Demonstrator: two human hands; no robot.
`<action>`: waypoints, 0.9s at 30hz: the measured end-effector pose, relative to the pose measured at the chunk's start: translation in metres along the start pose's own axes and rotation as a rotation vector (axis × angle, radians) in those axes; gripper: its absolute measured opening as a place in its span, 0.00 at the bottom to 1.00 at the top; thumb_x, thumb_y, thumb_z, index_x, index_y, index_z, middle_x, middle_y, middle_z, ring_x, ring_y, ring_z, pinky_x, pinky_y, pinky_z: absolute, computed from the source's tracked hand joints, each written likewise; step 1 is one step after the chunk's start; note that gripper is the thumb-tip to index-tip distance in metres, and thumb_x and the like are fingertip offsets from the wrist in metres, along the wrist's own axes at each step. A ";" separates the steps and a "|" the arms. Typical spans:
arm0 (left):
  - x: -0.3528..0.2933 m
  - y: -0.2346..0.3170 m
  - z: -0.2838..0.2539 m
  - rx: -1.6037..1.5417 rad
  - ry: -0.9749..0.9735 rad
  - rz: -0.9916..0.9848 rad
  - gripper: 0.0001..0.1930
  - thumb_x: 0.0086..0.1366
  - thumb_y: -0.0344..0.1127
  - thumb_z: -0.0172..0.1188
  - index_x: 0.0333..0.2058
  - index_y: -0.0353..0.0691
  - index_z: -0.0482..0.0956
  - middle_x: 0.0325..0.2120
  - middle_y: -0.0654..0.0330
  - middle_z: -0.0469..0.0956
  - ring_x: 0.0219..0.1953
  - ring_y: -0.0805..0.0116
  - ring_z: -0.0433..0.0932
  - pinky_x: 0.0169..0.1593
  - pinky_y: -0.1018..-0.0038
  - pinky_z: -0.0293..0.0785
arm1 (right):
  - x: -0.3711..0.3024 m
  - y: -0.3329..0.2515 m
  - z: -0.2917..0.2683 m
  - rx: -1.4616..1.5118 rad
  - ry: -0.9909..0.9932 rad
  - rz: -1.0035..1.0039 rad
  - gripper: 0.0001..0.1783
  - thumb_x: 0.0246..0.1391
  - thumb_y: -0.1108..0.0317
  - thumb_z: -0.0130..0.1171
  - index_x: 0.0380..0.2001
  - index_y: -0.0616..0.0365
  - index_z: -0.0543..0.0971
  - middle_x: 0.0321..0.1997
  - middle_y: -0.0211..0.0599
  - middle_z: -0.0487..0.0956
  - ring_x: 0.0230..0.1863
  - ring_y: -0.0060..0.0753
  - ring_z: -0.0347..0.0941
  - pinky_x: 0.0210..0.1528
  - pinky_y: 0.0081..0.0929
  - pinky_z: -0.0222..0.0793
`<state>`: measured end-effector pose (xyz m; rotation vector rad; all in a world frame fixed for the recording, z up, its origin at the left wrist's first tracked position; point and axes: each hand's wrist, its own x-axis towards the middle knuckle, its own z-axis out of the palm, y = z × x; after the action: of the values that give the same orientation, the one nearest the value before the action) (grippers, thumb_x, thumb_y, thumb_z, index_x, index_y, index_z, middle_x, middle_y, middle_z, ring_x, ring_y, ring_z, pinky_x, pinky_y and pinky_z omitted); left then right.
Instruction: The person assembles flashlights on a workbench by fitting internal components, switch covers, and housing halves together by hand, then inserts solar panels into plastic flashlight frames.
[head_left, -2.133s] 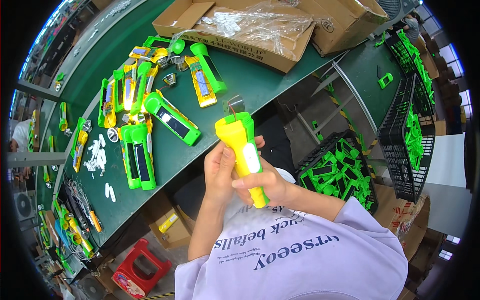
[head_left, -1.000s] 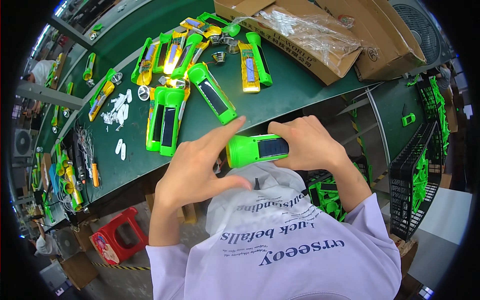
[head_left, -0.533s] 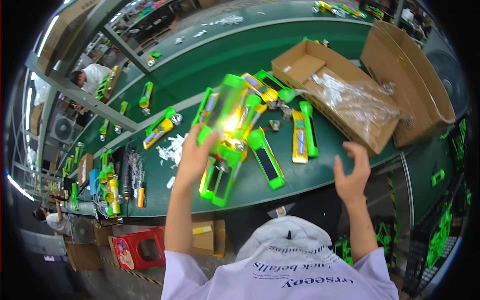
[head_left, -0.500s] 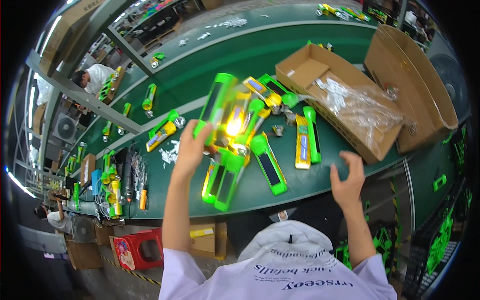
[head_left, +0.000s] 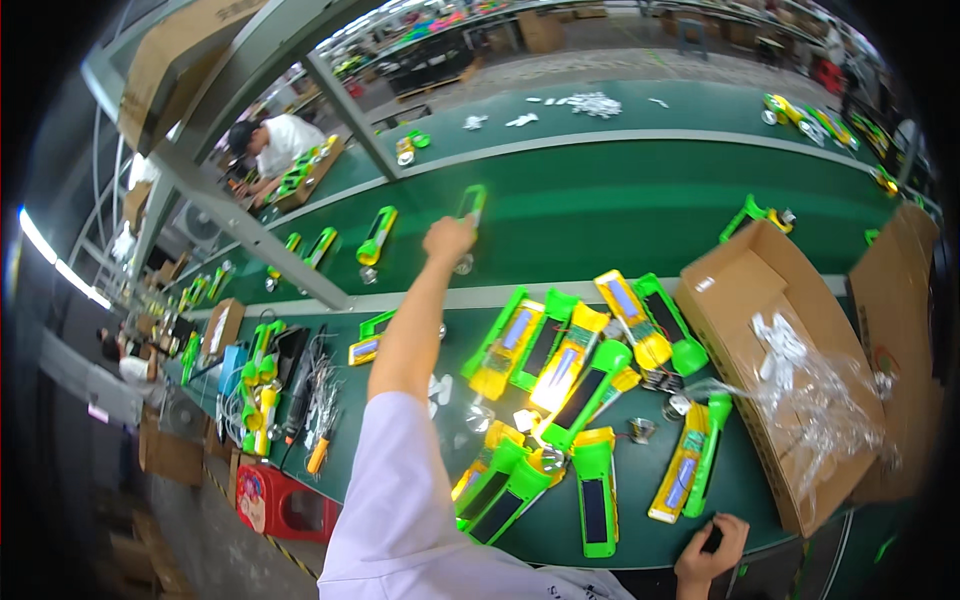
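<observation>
My left hand [head_left: 450, 238] is stretched far forward over the green conveyor belt, closed around a green-framed solar flashlight [head_left: 472, 204] with a clear lamp end near the belt. Whether the flashlight touches the belt I cannot tell. My right hand [head_left: 712, 548] stays low by the table's front edge, fingers curled in; a dark patch shows between them, too unclear to name. Before me lies a pile of green and yellow flashlights, among them one with a dark panel [head_left: 585, 395] and, closest to my right hand, an opened yellow-and-green one [head_left: 690, 460]. A lit lamp glows in the pile.
An open cardboard box [head_left: 730, 290] with plastic wrap and white parts stands right of the pile. Wires and a screwdriver [head_left: 318, 456] lie at the left. A metal post [head_left: 240, 230] rises at the belt's near side. Across the belt, a co-worker [head_left: 285, 145] bends over a box of flashlights.
My left hand has moved from above the pile forward onto the conveyor belt, taking a flashlight along. My right hand's fingers have curled in. The view has shifted.
</observation>
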<state>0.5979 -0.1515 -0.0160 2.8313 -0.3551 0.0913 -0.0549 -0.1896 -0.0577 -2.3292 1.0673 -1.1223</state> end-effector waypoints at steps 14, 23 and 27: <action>-0.258 0.013 -0.273 -0.232 0.549 1.016 0.17 0.60 0.43 0.61 0.41 0.36 0.76 0.38 0.51 0.79 0.41 0.51 0.77 0.44 0.62 0.73 | -0.005 -0.002 -0.001 0.045 -0.063 -0.027 0.08 0.44 0.79 0.53 0.31 0.65 0.72 0.33 0.46 0.73 0.38 0.51 0.70 0.42 0.40 0.65; -0.427 0.011 -0.374 -0.165 0.925 1.553 0.13 0.50 0.33 0.63 0.34 0.40 0.73 0.25 0.63 0.73 0.27 0.67 0.74 0.29 0.71 0.69 | 0.003 0.031 -0.005 0.484 -0.024 0.238 0.04 0.49 0.80 0.56 0.30 0.64 0.73 0.29 0.34 0.73 0.32 0.27 0.69 0.41 0.26 0.68; -0.423 0.010 -0.362 -0.126 0.618 1.469 0.16 0.49 0.26 0.63 0.39 0.35 0.80 0.27 0.55 0.79 0.26 0.58 0.78 0.30 0.68 0.72 | 0.022 -0.006 -0.011 0.343 -0.118 0.275 0.04 0.47 0.76 0.55 0.29 0.61 0.77 0.21 0.40 0.74 0.24 0.29 0.69 0.28 0.31 0.64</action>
<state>0.1762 0.0419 0.2919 1.6677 -1.9754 1.0836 -0.0516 -0.2025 -0.0360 -1.8929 1.0225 -0.9631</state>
